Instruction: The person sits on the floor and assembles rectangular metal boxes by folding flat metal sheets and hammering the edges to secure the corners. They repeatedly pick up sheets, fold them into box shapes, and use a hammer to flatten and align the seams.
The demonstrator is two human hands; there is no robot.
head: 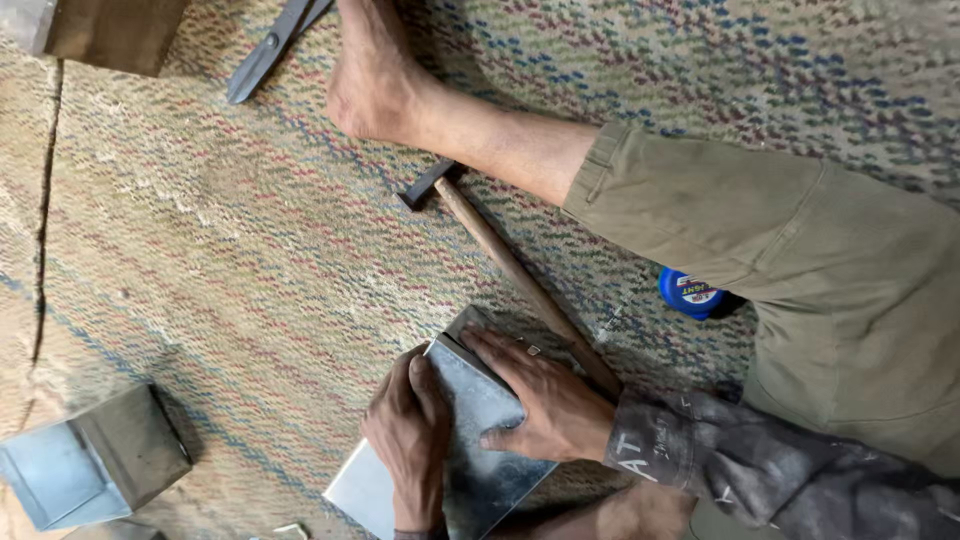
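Under both my hands, the folded sheet-metal box (pixel 470 440) lies dull grey on the woven mat (pixel 250 250). Left hand (pixel 412 440) grips its near edge, fingers curled over; right hand (pixel 540 395) presses flat, fingers spread on its top face. Just beyond the box, a wooden-handled hammer (pixel 510 270) slants against my bare leg (pixel 470 130). Left of the box sits another metal box (pixel 90 465); farther off, snips (pixel 270 45).
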